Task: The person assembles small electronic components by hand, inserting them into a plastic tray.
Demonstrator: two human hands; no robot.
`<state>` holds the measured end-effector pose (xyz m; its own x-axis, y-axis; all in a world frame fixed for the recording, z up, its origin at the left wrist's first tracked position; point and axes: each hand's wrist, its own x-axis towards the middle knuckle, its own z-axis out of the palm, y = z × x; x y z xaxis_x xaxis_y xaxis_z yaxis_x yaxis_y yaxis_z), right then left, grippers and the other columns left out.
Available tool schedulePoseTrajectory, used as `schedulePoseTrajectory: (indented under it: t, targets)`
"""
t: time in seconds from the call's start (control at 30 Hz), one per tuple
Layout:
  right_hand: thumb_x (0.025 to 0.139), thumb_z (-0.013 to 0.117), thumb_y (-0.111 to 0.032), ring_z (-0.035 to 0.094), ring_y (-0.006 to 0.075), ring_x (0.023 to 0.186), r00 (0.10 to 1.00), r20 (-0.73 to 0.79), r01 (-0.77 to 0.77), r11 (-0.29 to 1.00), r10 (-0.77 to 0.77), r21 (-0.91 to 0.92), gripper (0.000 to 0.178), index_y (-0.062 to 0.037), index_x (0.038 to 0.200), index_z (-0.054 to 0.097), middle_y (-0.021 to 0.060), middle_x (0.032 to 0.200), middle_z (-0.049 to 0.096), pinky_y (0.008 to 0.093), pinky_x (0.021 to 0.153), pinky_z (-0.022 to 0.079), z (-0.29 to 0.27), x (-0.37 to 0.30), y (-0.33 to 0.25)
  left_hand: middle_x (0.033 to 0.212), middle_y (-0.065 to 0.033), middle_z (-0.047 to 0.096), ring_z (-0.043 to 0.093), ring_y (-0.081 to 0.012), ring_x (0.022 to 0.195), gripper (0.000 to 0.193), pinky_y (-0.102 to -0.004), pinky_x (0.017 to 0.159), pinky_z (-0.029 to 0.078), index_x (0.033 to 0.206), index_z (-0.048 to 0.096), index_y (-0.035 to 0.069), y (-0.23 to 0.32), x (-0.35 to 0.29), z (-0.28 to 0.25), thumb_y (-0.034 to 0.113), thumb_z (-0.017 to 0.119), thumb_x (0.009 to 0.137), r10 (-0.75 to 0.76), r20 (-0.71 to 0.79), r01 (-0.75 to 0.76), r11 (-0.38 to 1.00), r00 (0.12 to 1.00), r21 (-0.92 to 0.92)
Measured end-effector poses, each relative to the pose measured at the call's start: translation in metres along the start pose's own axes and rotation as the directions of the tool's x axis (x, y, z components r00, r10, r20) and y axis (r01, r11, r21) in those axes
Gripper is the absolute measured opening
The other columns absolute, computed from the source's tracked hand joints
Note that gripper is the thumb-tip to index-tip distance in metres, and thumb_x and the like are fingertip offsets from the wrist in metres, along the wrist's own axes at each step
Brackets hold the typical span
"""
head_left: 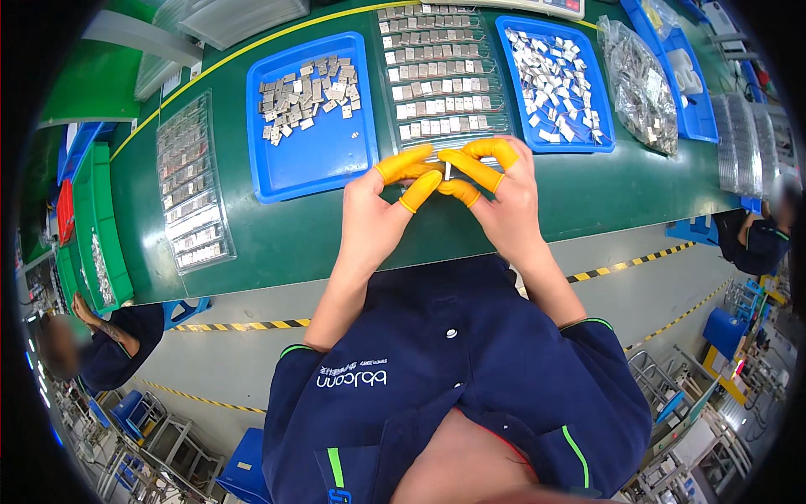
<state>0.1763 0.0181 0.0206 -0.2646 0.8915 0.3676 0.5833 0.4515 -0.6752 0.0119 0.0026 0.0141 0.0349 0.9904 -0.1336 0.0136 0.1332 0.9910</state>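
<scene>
My left hand (382, 206) and my right hand (510, 193) meet above the green table, their fingertips in yellow finger cots. Between the pinched fingertips sits a small white block (447, 170), mostly hidden by the fingers. Just beyond them lies a see-through plastic tray (495, 109) with rows of small white-and-grey blocks and thin wires. Left of it, a blue tray (281, 172) holds a pile of small grey metal-like blocks. To the right, another blue tray (606, 139) holds scattered white blocks with wires.
A second see-through tray (228, 248) of blocks lies at the left, near a green bin (113, 227). A plastic bag (642, 92) and stacked plastic trays (743, 143) are at the right. Part of a white device (546, 7) shows at the back. Other people sit at both sides.
</scene>
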Motion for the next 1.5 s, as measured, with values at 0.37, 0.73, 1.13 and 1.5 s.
schedulePoseTrajectory:
  t: [0.37, 0.73, 1.13, 1.5]
  targets:
    - [0.064, 0.073, -0.006, 0.055, 0.0181, 0.082, 0.913, -0.203, -0.276, 0.901, 0.355, 0.335, 0.034, -0.0057, 0.097, 0.064, 0.0062, 0.090, 0.057, 0.0271, 0.075, 0.045, 0.011, 0.001, 0.000, 0.087, -0.0045, 0.066, 0.059, -0.0086, 0.069, 0.018, -0.0196, 0.068, 0.047, 0.092, 0.066, -0.001, -0.005, 0.006, 0.006, 0.005, 0.068, 0.075, -0.058, -0.138, 0.007, 0.938, 0.989, -0.346]
    - [0.077, 0.066, -0.007, 0.058, 0.0117, 0.080, 0.749, 0.576, -0.612, 0.008, 0.328, 0.791, 0.017, 0.0027, 0.091, 0.064, 0.0058, 0.086, 0.063, 0.0232, 0.076, 0.045, 0.002, -0.013, 0.027, 0.085, -0.0053, 0.063, 0.058, -0.0095, 0.075, 0.015, -0.0237, 0.069, 0.046, 0.095, 0.060, -0.002, -0.013, 0.003, 0.007, 0.006, 0.058, 0.083, -0.131, 0.180, 0.185, 0.927, 0.975, -0.326]
    - [0.073, 0.066, -0.001, 0.059, 0.0124, 0.071, 0.826, 0.446, -0.563, 0.520, 0.344, 0.642, 0.018, 0.0027, 0.090, 0.065, 0.0069, 0.081, 0.065, 0.0229, 0.066, 0.048, -0.028, 0.003, 0.020, 0.081, -0.0080, 0.061, 0.058, -0.0146, 0.073, 0.011, -0.0252, 0.068, 0.045, 0.089, 0.059, -0.001, -0.006, 0.003, 0.031, 0.002, 0.061, 0.079, 0.232, -0.080, -0.220, 0.966, 0.969, 0.139]
    - [0.079, 0.063, -0.004, 0.057, 0.0088, 0.065, 0.801, 0.391, -0.503, 0.154, 0.453, 0.851, 0.019, 0.0021, 0.098, 0.063, 0.0070, 0.082, 0.064, 0.0207, 0.058, 0.047, -0.018, -0.010, 0.036, 0.082, -0.0042, 0.060, 0.054, -0.0093, 0.076, 0.012, -0.0222, 0.070, 0.043, 0.092, 0.058, -0.003, -0.005, 0.012, 0.049, 0.006, 0.057, 0.085, 0.087, -0.121, -0.086, 0.996, 0.989, 0.014]
